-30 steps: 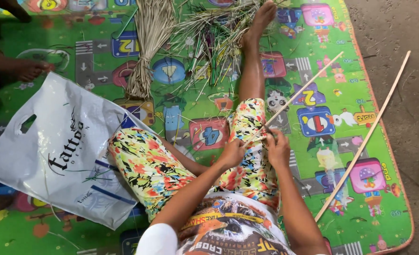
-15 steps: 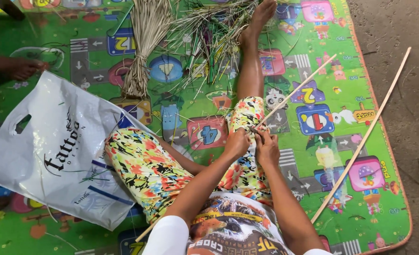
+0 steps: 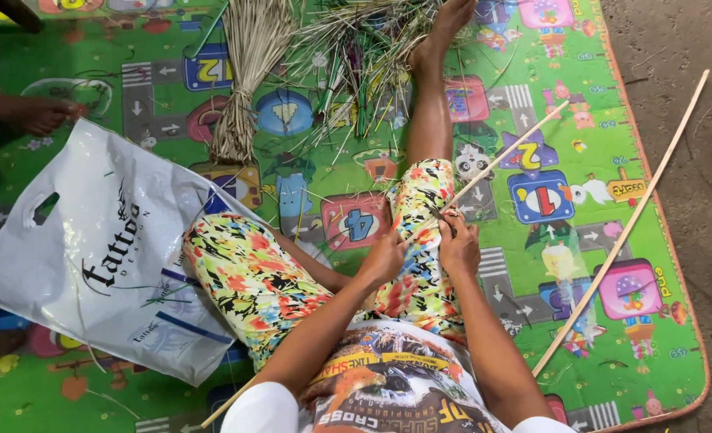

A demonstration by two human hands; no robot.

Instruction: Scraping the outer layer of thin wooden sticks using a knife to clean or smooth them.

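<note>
Two hands meet low on the outstretched leg, right over the bright patterned shorts. Left hand (image 3: pixel 384 258) is curled, fingers folded down against the fabric of the thigh; whether it pinches anything under there, I cannot tell. Right hand (image 3: pixel 458 244) sits just beside it, nearly touching, fingers bunched tight around the near end of a thin pale stick (image 3: pixel 504 155). That stick runs up and away from the right hand, slanting out over the colourful play mat (image 3: pixel 653 377) with its numbers and cartoon blocks.

Further out on the right-hand side, a second, longer stick (image 3: pixel 624 228) lies on the mat, well apart from both hands, its far tip reaching past the mat's edge onto the bare ground.

Beyond the hands, past the foot, a loose heap of green and dry strips (image 3: pixel 364 48) is spread out, and beside it a tied bundle of dry straw-coloured fibres (image 3: pixel 247 72).

Off to the left hand's side, a big white plastic bag (image 3: pixel 91 248) lies against the bent knee. Another person's hand (image 3: pixel 43 114) rests on the mat at the far left.
</note>
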